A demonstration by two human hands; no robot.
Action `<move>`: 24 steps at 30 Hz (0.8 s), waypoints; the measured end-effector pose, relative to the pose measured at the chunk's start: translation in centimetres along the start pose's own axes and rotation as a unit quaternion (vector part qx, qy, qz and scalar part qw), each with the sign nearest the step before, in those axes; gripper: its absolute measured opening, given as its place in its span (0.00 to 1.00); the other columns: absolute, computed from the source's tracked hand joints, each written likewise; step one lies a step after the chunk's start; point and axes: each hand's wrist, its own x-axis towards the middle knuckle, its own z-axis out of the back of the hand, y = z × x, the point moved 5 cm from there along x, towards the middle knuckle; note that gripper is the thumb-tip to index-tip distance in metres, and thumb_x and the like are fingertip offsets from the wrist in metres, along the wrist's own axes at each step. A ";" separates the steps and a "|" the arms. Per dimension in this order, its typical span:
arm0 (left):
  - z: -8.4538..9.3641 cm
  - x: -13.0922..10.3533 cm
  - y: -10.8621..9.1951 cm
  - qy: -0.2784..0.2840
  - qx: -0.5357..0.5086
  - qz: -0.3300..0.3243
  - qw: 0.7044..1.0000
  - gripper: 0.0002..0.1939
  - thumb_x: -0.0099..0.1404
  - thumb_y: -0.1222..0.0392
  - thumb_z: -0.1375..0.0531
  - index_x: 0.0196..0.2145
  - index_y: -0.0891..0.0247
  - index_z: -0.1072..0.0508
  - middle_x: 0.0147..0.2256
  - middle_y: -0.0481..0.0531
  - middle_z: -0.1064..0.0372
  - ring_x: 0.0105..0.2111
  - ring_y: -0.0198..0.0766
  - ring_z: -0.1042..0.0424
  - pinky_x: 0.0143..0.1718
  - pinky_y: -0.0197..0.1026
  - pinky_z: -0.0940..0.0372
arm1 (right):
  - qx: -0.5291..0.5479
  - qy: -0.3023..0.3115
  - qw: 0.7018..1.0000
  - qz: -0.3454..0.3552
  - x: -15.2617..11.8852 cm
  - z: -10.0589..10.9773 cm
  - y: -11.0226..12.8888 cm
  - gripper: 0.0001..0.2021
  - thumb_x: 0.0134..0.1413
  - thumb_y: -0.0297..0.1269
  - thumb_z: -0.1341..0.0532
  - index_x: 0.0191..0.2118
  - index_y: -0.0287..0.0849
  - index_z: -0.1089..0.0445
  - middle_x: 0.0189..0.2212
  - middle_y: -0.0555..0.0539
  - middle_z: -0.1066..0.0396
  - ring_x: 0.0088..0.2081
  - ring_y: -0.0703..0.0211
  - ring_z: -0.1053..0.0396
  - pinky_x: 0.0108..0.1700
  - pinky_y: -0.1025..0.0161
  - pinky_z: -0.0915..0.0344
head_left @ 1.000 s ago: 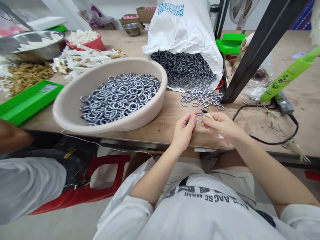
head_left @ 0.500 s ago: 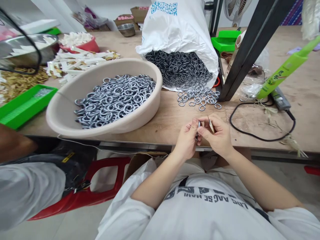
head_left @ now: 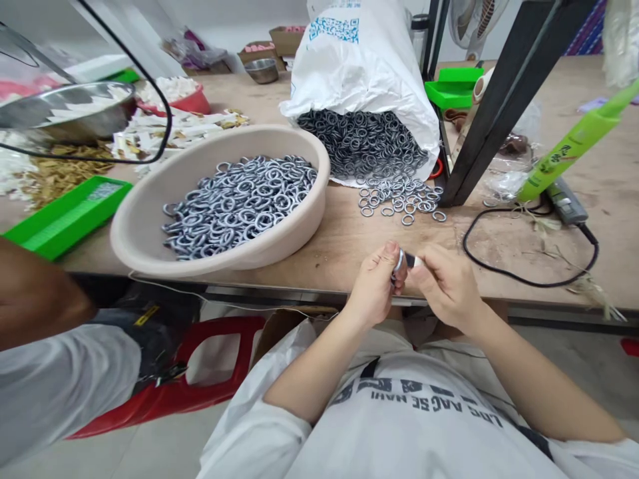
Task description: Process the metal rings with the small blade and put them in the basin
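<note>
My left hand (head_left: pixel 373 285) is closed on a silver-grey ring (head_left: pixel 399 260), which stands up between thumb and fingers at the table's front edge. Close beside it, my right hand (head_left: pixel 448 286) pinches a small flat piece with a dark blade-like tip (head_left: pixel 410 259) and a pale part near the fingers. The tip points at the ring; whether they touch I cannot tell. Similar loose rings (head_left: pixel 399 199) lie just beyond my hands, spilling from a white sack (head_left: pixel 359 73). To the left, a beige basin (head_left: pixel 224 265) holds a heap of such rings.
A black metal post (head_left: pixel 486 126) rises right of the sack. Further right lie a black cable (head_left: pixel 499 269) and a bright green tube (head_left: pixel 569 150). A green tray (head_left: pixel 64 216) and a steel bowl (head_left: pixel 74 123) stand left. A co-worker's arm (head_left: pixel 40 296) is at the left edge.
My right hand has drawn slightly right from my left, and the dark tip now points toward the ring. The view has shifted a little; the co-worker's arm reaches further in.
</note>
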 end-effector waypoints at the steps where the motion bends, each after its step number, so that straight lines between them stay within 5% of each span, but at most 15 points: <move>1: 0.1 0.0 0.0 -0.003 -0.002 0.004 1.000 0.29 0.58 0.34 0.37 0.23 0.63 0.40 0.18 0.42 0.47 0.17 0.26 0.48 0.16 0.30 0.50 | -0.030 0.013 0.999 0.015 -0.2 0.1 0.4 0.15 0.67 0.43 0.45 0.30 0.42 0.35 0.26 0.50 0.37 0.29 0.62 0.39 0.32 0.62 0.46; 9: 0.3 0.1 0.5 -0.018 -0.006 0.005 1.000 0.28 0.58 0.35 0.37 0.24 0.63 0.38 0.19 0.41 0.46 0.17 0.26 0.48 0.17 0.31 0.51 | -0.093 0.040 0.994 0.036 -0.7 -0.4 1.1 0.18 0.67 0.43 0.45 0.25 0.43 0.40 0.22 0.52 0.41 0.25 0.64 0.42 0.30 0.62 0.51; 16: 0.3 -0.6 0.0 0.059 0.032 -0.021 0.998 0.28 0.63 0.37 0.40 0.20 0.64 0.39 0.18 0.44 0.45 0.17 0.27 0.45 0.19 0.32 0.47 | -0.033 -0.040 0.987 -0.153 1.5 0.9 -6.5 0.23 0.69 0.53 0.52 0.29 0.43 0.35 0.24 0.50 0.33 0.28 0.60 0.35 0.31 0.63 0.46; 19: 1.2 -0.1 -0.2 0.012 -0.003 -0.008 1.000 0.26 0.61 0.39 0.37 0.22 0.64 0.36 0.20 0.44 0.41 0.17 0.26 0.44 0.17 0.31 0.46 | -0.170 0.030 0.975 -0.141 4.3 -0.2 -8.1 0.21 0.67 0.54 0.49 0.35 0.43 0.30 0.31 0.46 0.27 0.34 0.55 0.30 0.33 0.62 0.44; 24: 2.9 0.9 -0.6 -0.032 -0.037 0.030 0.998 0.17 0.60 0.49 0.33 0.37 0.65 0.26 0.26 0.46 0.31 0.19 0.26 0.37 0.16 0.28 0.45 | -0.356 0.127 0.915 -0.143 8.0 -2.3 -9.2 0.15 0.62 0.48 0.41 0.44 0.41 0.28 0.45 0.38 0.26 0.39 0.48 0.28 0.36 0.59 0.42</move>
